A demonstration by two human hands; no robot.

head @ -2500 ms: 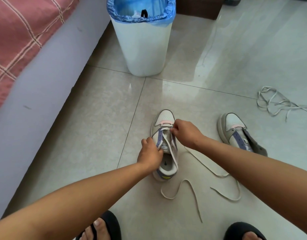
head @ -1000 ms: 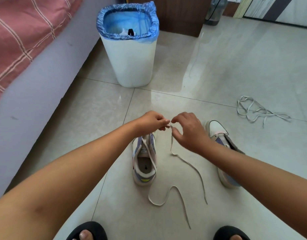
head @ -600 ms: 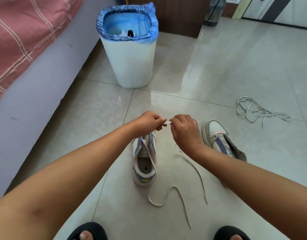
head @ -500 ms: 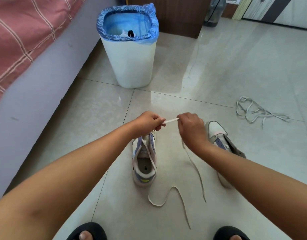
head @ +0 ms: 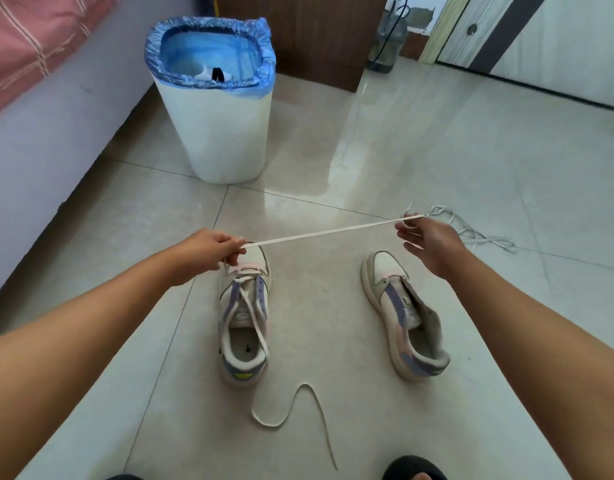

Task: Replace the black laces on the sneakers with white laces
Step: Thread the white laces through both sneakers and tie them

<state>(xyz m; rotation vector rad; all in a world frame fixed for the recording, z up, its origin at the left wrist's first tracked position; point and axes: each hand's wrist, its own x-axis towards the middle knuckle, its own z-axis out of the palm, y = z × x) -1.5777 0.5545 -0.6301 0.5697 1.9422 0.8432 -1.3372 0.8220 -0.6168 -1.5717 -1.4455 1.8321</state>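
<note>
White lace [head: 326,232] runs taut between my hands: left hand [head: 208,251] pinches it just above the toe of the left sneaker [head: 245,323], right hand [head: 428,237] pinches its far end, other fingers spread. Its loose tail curls on the floor tiles [head: 333,161] behind that sneaker. The unlaced right sneaker [head: 402,317] stands well apart; a second lace [head: 471,230] lies beyond my right hand.

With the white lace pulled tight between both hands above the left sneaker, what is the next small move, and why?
Probably bring the right hand back and thread its end of the white lace into the next free eyelet of the left sneaker. The lace is taut between that hand and the left hand, only the lowest eyelets look laced, and the other end trails on the floor.
</note>
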